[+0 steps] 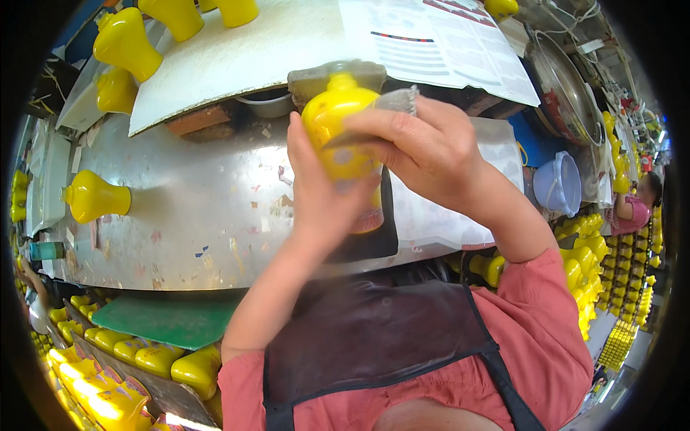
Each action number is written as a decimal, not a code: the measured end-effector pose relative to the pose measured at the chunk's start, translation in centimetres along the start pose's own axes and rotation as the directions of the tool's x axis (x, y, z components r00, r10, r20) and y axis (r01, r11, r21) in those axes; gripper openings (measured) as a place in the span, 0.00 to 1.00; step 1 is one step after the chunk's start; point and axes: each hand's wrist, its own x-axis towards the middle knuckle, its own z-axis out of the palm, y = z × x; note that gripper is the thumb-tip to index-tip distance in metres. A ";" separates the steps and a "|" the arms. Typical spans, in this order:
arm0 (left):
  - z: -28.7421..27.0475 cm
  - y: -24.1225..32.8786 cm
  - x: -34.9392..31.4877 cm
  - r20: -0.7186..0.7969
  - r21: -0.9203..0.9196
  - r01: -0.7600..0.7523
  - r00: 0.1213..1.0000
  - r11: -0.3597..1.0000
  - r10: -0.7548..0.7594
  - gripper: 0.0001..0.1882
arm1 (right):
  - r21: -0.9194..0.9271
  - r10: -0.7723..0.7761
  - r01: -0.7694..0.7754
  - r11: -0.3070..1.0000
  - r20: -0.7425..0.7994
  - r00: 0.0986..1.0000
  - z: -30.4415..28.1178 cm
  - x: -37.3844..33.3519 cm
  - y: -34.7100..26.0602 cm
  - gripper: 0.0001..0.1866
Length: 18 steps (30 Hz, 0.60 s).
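Your right hand point(435, 140) is closed, thumb and fingers pinched on a grey piece with a ragged edge point(399, 102), perhaps folded cloth; a thin dark strip point(346, 139) juts from the same fingers across the yellow vase point(333, 109). Your left hand point(321, 190) wraps the vase's near left side, thumb up along the body; its fingertips are hidden. That grip probably keeps the round body from rolling while the right works on the upward face. The vase lies in front of you, neck away, base toward you; the grey-brown block point(307, 80) by its neck seems to serve as a prop, and the dark mat point(390, 233) under it likely cushions it.

Farther out, another vase point(98, 196) sits on the metal table point(194, 237) to your left, and a lilac bucket point(558, 183) stands to your right. As for writing, the printed sheet point(449, 47) on the white board point(251, 61) carries lines too small to read, and the vase's faint markings give no legible label.
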 end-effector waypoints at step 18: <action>-0.5 -1.8 2.9 0.322 -0.869 0.390 0.913 0.304 -0.248 0.27 | 0.061 0.220 -0.211 0.976 -0.244 0.944 1.8 -6.3 -1.7 0.16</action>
